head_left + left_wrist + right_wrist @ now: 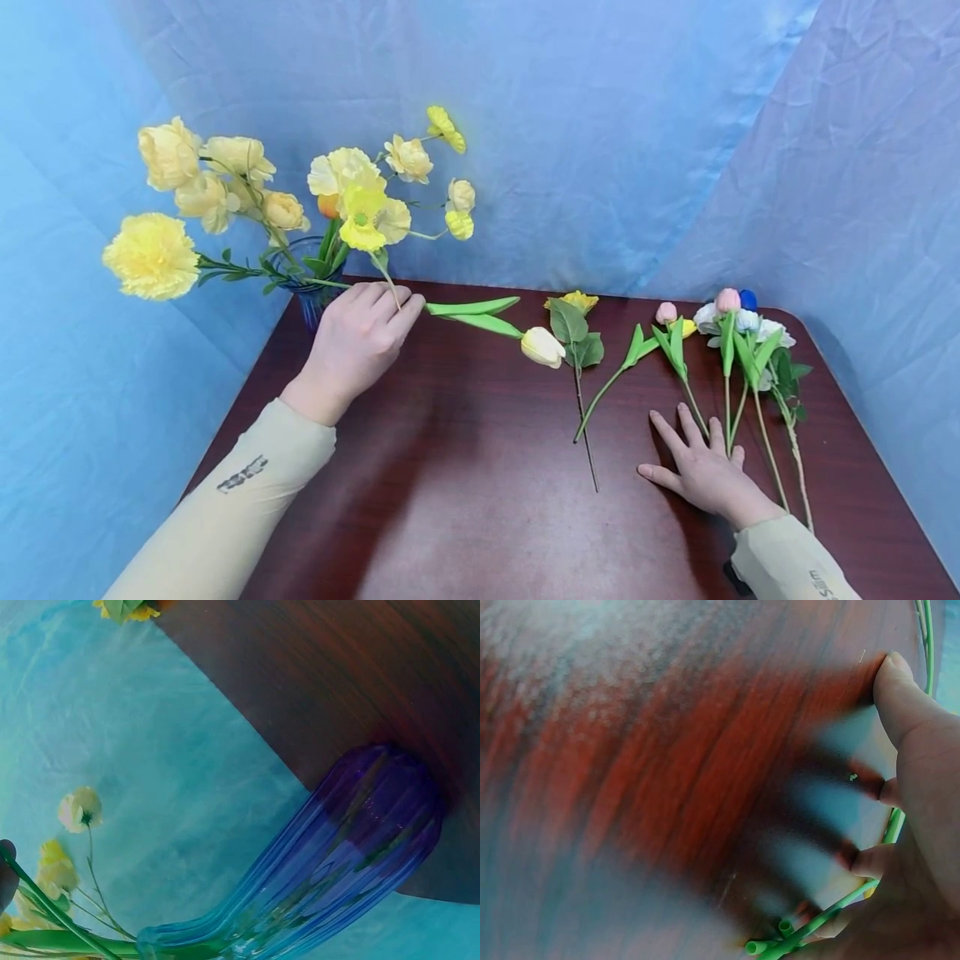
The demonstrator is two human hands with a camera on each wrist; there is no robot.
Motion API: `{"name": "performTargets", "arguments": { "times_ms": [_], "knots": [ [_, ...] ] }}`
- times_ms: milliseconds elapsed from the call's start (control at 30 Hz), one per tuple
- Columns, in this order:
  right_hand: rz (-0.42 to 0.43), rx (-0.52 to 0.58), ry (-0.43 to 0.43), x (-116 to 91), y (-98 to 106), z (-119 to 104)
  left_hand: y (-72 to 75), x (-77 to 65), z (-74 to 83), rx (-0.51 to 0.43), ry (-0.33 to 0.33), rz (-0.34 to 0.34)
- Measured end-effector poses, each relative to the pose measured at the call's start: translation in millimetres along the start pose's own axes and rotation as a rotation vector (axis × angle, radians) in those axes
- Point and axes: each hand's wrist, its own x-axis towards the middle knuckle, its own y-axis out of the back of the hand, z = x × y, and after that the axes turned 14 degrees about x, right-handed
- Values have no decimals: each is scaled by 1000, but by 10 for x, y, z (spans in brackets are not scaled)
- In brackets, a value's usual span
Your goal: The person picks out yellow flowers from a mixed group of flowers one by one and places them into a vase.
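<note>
My left hand (363,333) grips a cream tulip (542,347) just right of the vase. The tulip lies nearly level, its bloom pointing right and its stem running left toward the vase mouth. The blue ribbed glass vase (337,840) holds several yellow and cream flowers, among them a bright yellow poppy (362,218) whose stem passes over my left fingers. At the right, my right hand (701,471) rests on the table with fingers spread, beside and partly over the tulip stems. Green stem ends (772,946) show near its fingers in the right wrist view.
A yellow flower with broad leaves (576,329) and a yellow tulip (682,327) lie mid-right on the dark wooden table (480,500). Pink tulips (727,300), a blue bloom (747,300) and white flowers (776,333) lie farther right. Blue cloth (570,150) hangs behind.
</note>
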Motion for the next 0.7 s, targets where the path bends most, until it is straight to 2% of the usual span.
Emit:
{"name": "performTargets", "arguments": {
  "times_ms": [167,400,533,700],
  "knots": [
    [4,-4,1,-8,15,-9,-75,-3,-97,-39,63,25],
    [16,-4,12,-23,48,-37,-88,80,-271,-32,210,59],
    [18,-7,13,-26,43,-34,-82,97,-372,-34,306,11],
    [21,-5,13,-23,17,-9,-99,45,-457,-72,428,-71]
  ]
}}
